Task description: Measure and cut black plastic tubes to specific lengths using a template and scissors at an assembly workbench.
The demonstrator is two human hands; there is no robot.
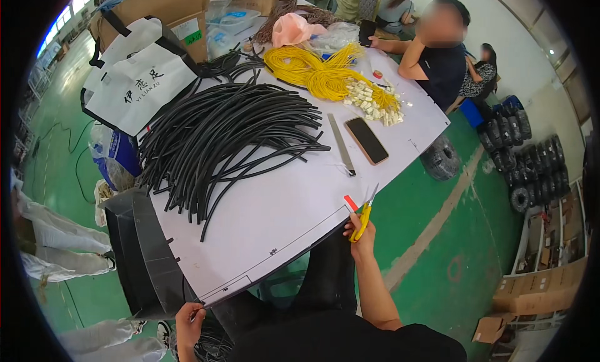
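My left hand (189,319) is at the table's near left corner, thumb and fingers pinched on the end of a black cable (322,238). That cable appears to run along the table's front edge towards my right hand (363,238). In my right hand are yellow-handled scissors (363,226), blades pointing up and away and slightly apart. The fingertips of that hand rest at the table edge beside a short red strip (350,203). Ruled lines mark the white tabletop (250,256) between my hands. A large pile of cut black cables (231,121) lies beyond them.
A phone (367,140) and a steel ruler (341,143) lie right of the pile. Yellow wires (312,71) with white connectors (377,101) lie farther back. A white bag (140,81) stands left. A person (437,56) sits at the far right; another stands left.
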